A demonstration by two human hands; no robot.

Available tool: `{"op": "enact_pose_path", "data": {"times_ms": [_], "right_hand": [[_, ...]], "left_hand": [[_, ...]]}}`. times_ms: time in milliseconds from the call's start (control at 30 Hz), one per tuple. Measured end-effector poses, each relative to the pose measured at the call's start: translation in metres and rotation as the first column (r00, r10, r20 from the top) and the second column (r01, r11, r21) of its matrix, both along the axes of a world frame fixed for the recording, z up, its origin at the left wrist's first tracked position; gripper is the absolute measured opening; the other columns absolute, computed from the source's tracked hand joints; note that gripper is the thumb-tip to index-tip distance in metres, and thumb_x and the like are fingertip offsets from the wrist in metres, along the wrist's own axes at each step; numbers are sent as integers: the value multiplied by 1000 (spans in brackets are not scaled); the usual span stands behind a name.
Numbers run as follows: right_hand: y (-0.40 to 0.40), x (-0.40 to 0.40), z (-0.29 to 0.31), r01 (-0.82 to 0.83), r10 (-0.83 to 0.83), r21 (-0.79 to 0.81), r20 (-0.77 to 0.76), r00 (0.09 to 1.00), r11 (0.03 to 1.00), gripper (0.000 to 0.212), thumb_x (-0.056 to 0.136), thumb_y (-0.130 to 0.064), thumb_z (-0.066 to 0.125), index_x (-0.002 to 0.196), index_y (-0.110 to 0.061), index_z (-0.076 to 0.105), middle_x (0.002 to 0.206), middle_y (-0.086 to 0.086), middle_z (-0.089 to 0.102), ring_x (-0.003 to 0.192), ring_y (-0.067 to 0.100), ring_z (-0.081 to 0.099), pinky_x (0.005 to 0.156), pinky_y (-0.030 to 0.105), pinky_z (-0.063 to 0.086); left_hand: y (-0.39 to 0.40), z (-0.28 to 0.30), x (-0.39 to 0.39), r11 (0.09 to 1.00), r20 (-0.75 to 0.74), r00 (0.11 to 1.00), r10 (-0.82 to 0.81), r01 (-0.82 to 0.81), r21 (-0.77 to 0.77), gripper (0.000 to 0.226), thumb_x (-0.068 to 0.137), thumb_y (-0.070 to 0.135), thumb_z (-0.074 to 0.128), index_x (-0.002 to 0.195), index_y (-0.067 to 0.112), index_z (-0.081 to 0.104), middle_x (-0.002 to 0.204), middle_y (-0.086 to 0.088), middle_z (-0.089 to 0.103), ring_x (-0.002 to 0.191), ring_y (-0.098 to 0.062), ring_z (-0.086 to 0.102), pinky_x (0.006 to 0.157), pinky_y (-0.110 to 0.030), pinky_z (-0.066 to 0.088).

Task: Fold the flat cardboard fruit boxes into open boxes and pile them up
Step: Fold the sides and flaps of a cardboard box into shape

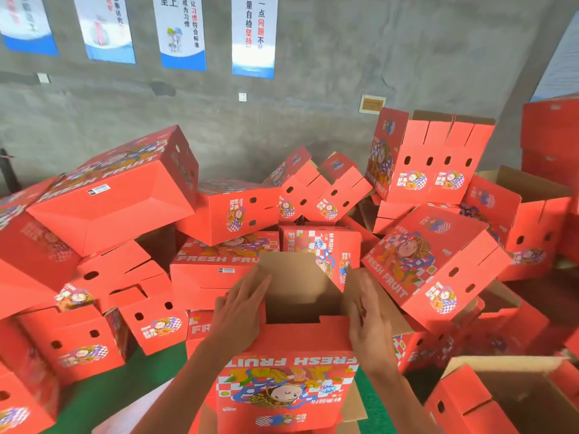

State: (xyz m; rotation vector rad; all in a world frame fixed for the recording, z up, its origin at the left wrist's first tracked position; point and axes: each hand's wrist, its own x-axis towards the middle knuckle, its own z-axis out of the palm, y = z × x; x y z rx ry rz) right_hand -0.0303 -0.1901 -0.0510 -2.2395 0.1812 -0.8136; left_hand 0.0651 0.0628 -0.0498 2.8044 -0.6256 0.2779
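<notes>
While both hands work at its open top, the box (288, 371) stands upright just in front of the person, its printed red face toward the camera and its brown inside showing between the hands. The left hand (241, 311) lies with straight fingers flat against the left flap (266, 270), pressing it rather than clasping it, so that grip is wide and holds nothing. The right hand (365, 311) curls over the right flap (379, 305), fingers hooked on its edge near the corner; that grip is narrow and has hold of the cardboard.

By the look of it this is thin corrugated board: light, and probably stiff across a panel but weak along the scored folds and at the slits. It should bend willingly where it is creased and buckle if pushed in the middle of a panel. The printed outer skin looks smooth and may slide under a flat palm, while the raw brown inner side likely gives more friction. The best hold is probably close to the fold lines and corners, just below where the fingers sit now, with thumbs outside and fingers inside, so each flap turns on its crease. An empty box this size could tip or skid on the green floor (103, 399) if pressed from one side only.

Beyond the hands, folded boxes (116, 195) lie heaped in a loose pile against the grey wall (282, 120).
</notes>
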Motion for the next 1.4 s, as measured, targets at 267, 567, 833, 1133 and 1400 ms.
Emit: {"op": "enact_pose_path", "data": {"times_ms": [267,567,833,1133,1400], "right_hand": [[-9,11,-5,-242,213,-292,-127,969,926,16,91,-36,77,104,-26,80,122,-22,66,119,1,55,103,10,35],[3,31,-2,-145,189,256,-158,969,956,29,109,-34,45,94,-26,69,105,-15,64,112,6,54,97,12,34],[0,38,-11,-80,132,154,-362,923,985,85,74,-59,84,142,-28,43,142,-9,38,131,9,40,112,34,38],[2,61,-16,-34,-2,-44,-644,765,998,129,72,-73,77,163,-19,3,154,10,46,139,31,49,111,45,43],[-7,54,-15,53,-36,6,-655,755,999,77,94,-77,37,131,-12,55,128,14,65,121,36,61,105,48,46]], "left_hand": [[-6,-1,8,930,-38,999,2,-16,-366,102,88,6,60,162,28,-6,162,1,21,144,-25,27,116,-43,29],[12,-5,14,801,-18,994,-107,75,-593,32,91,23,35,101,44,56,109,29,53,111,-5,45,105,-46,36],[1,-14,17,994,-121,988,-97,90,-65,64,72,88,40,122,48,41,139,26,41,138,-6,27,113,-54,24],[-14,-22,21,984,-88,994,72,-57,169,86,83,80,50,155,51,14,162,14,24,149,-12,21,108,-51,29],[-11,-10,14,937,-256,902,349,-338,87,98,83,91,27,159,32,12,170,-7,6,154,-39,11,112,-59,36]]}}
